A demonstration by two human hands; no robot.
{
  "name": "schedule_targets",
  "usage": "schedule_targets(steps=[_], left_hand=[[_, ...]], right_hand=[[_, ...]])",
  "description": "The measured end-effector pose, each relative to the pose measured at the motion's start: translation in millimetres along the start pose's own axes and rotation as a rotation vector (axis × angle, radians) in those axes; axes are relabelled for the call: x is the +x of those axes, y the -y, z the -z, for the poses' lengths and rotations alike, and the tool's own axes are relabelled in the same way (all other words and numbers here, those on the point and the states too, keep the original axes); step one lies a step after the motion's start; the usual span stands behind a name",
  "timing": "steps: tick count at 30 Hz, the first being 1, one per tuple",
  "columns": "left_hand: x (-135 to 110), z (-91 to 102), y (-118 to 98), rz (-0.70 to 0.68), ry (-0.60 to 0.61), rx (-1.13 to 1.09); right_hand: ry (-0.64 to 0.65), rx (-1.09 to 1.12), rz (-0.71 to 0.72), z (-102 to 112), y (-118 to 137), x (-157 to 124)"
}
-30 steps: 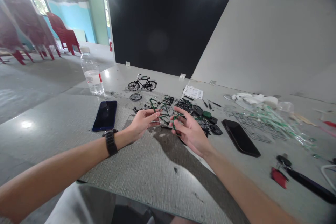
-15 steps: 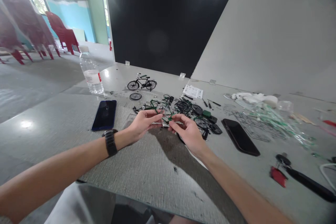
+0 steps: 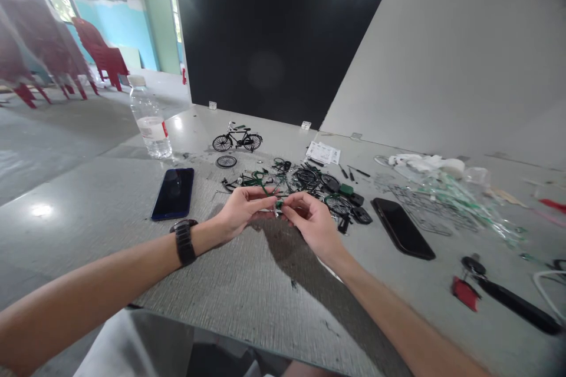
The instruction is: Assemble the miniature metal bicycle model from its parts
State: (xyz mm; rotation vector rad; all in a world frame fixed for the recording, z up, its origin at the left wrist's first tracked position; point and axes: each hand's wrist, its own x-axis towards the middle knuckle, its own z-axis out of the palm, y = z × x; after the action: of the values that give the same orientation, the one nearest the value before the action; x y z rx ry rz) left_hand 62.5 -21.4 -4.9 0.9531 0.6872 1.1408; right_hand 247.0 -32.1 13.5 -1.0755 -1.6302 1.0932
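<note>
My left hand (image 3: pixel 241 211) and my right hand (image 3: pixel 309 224) meet fingertip to fingertip over the grey mat (image 3: pixel 247 283). Both pinch a small green model-bicycle part (image 3: pixel 278 204) held between them. A black watch sits on my left wrist. Just beyond my fingers lies a heap of green and black model bicycle parts (image 3: pixel 305 182), with wheels and frame pieces. A finished black model bicycle (image 3: pixel 237 139) stands upright farther back, a loose wheel (image 3: pixel 226 161) in front of it.
A blue phone (image 3: pixel 172 192) lies left of my hands and a black phone (image 3: pixel 402 228) to the right. A water bottle (image 3: pixel 150 123) stands at back left. An instruction sheet (image 3: pixel 323 154), clear plastic bags with sprues (image 3: pixel 446 197), a red-tipped tool (image 3: pixel 499 297) lie around.
My hands have come together from apart, the fingers closing into a pinch on the small green part. The view has shifted slightly.
</note>
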Motion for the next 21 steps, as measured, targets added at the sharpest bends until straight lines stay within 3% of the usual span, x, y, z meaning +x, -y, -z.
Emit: schedule_targets(steps=[10, 14, 21], left_hand=[[-0.3, -0.8, -3.4, -0.007, -0.065, -0.007], [-0.7, -1.7, -4.2, -0.003, -0.065, -0.024], [-0.4, -2.2, -4.0, 0.005, -0.068, -0.046]], right_hand=[[0.039, -0.028, -0.004, 0.4, -0.5, -0.6], [-0.017, -0.055, 0.022, -0.2, 2.3, -1.7], [-0.062, -0.350, 0.241, 3.4, 0.7, -1.2]])
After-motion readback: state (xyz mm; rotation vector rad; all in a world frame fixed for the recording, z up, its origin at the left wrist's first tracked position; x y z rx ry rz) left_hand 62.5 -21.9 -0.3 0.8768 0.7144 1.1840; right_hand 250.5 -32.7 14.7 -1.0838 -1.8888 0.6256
